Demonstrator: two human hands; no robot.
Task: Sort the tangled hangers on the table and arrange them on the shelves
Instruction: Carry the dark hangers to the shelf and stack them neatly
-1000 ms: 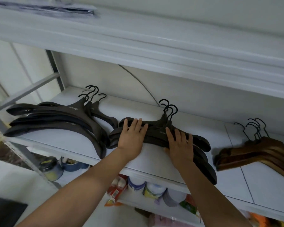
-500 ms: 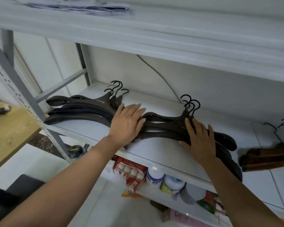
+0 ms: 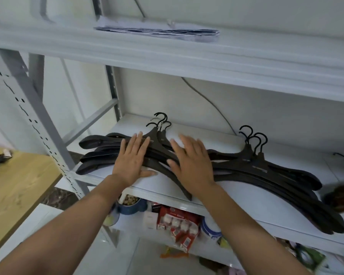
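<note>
Two stacks of black hangers lie on the white middle shelf. My left hand lies flat with straight fingers on the left stack, just below its hooks. My right hand presses flat on the right arms of that same stack, beside the second stack, which stretches off to the right. A brown wooden hanger stack shows at the right edge, partly cut off.
A pile of papers sits on the upper shelf. The lower shelf holds a bowl, red boxes and tape rolls. A perforated grey upright stands left, with a wooden table beyond it. A cable runs down the back wall.
Both hands have moved left, from the middle stack onto the left stack. The view has swung left and down, so the brown hangers have slid to the right edge.
</note>
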